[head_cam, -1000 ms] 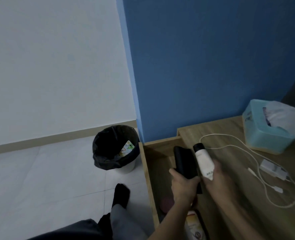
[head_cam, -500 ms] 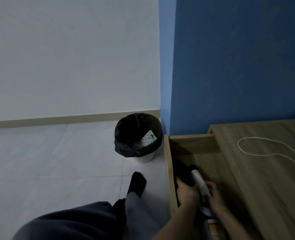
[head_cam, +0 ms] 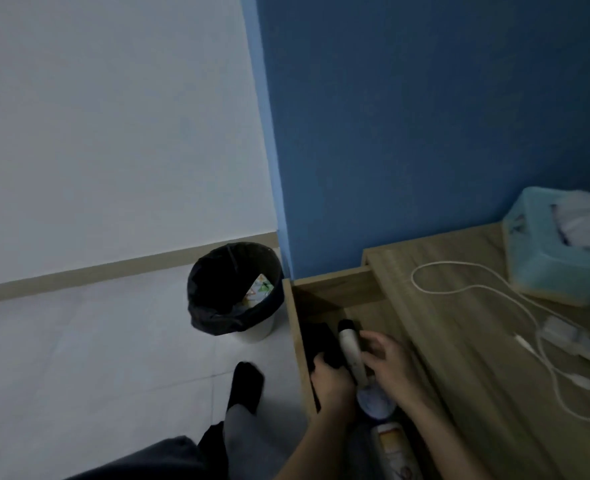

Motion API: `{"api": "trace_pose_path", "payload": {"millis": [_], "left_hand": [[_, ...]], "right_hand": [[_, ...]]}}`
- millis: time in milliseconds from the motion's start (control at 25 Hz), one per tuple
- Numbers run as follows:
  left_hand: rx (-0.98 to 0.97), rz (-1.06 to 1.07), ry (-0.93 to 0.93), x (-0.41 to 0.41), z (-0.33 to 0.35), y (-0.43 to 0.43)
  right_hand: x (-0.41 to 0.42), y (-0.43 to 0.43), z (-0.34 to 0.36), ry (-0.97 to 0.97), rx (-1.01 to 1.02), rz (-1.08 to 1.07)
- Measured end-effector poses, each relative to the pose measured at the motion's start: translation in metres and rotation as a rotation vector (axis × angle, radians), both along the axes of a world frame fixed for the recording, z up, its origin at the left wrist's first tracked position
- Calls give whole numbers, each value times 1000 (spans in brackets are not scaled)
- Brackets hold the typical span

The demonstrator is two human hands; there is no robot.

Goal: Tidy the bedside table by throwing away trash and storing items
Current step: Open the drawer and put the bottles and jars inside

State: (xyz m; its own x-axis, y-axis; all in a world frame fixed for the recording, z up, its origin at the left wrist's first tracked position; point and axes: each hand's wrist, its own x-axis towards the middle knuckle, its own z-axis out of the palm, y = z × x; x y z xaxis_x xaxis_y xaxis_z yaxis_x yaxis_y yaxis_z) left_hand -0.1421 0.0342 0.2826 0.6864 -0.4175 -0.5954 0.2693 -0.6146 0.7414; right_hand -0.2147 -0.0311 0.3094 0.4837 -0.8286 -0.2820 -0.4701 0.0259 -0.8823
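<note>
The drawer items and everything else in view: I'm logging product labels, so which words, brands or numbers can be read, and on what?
None can be read.
White tube in the drawer: no print legible.
Bottle at the drawer's near end: orange and red label, blurred.
Wrapper in the bin: coloured print, too small.
Tissue box: dark marks, unreadable.

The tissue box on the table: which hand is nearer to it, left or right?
Right. The right hand is in the open drawer, on the side towards the tissue box; the left hand is farther away, beyond the white bottle.
</note>
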Motion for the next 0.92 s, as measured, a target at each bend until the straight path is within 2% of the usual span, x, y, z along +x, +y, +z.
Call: {"api": "trace_pose_path", "payload": {"millis": [120,160,240,320,360,400,440,520,600,680,800,920], "left_hand": [[75,67,-63,-11,18,-8],[38,73,-151,-22,33,-15],[-169,-36,-418,-53,64,-32],[-400,-367,-578,-88,84,-49],[-442,-604,-637,-107,86,-53],[-434,-823,-680,-123,79,-54],[-383,-953,-729,-137,68,-52],[-219,-1099,-1009,-156,33,-52],[-22,-1229,-1028,-163,19,-56],[-2,-1298,-999,-163,21,-56],[-171,-1271,-954,-155,34,-55],[-243,-1311,-714,-148,44,-59]], "right_hand": [[-41,-10,51,-174,-186,-132],[-59,-16,66,-175,-278,-192],[-98,-36,82,-128,-436,-331],[-135,-59,80,51,-542,-489],[-151,-69,76,185,-573,-548],[-161,-76,72,307,-584,-567],[-170,-82,68,397,-596,-545],[-181,-93,55,521,-614,-457],[-189,-102,47,614,-594,-401],[-193,-104,43,673,-545,-403],[-189,-99,47,687,-503,-457],[-179,-86,57,595,-633,-527]]}}
